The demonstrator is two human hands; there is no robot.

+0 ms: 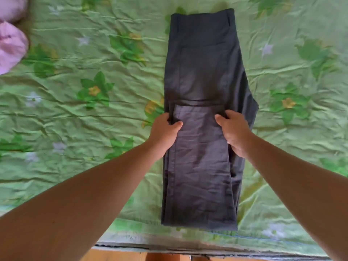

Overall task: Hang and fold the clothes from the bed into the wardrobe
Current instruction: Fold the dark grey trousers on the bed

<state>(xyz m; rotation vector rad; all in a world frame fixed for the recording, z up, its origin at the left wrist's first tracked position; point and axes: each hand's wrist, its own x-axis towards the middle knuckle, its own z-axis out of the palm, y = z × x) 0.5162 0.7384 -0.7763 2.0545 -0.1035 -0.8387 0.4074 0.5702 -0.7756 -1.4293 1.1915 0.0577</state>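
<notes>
So, far left first: there's a pink bundle (pixel 11 46) poking in at the top corner, pillows or bedding, we can't tell which; it's well apart from what we're working on. Then comes a long stretch of the green sheet (pixel 75 113), all crinkled, with darker green leaf-and-flower prints and little yellow centres; it covers the bed (pixel 169 248) right down to the near edge, and below that edge a strip of wooden floor (pixel 116 256) shows.

Our left hand (pixel 165 129) comes in from the bottom left on a bare forearm; the thumb lies on top of the cloth and the fingers curl round the left edge of the upper layer, so it's pinching the fabric there, not lying flat.

The dark grey trousers (pixel 203 63) sit a bit right of centre, flat on the sheet and running straight away from us; the waistband is at the far end, and there's a fold at the near end just by the bed's edge; the legs are doubled back over the top, and their hem ends about halfway up, right where both hands are. A bit of the lower layer sticks out along the right side.

Our right hand (pixel 234 130) mirrors the left one; thumb on top, fingers curled over the right edge of the same folded layer, gripping it; the two hands are apart, one at each corner of the hem.
</notes>
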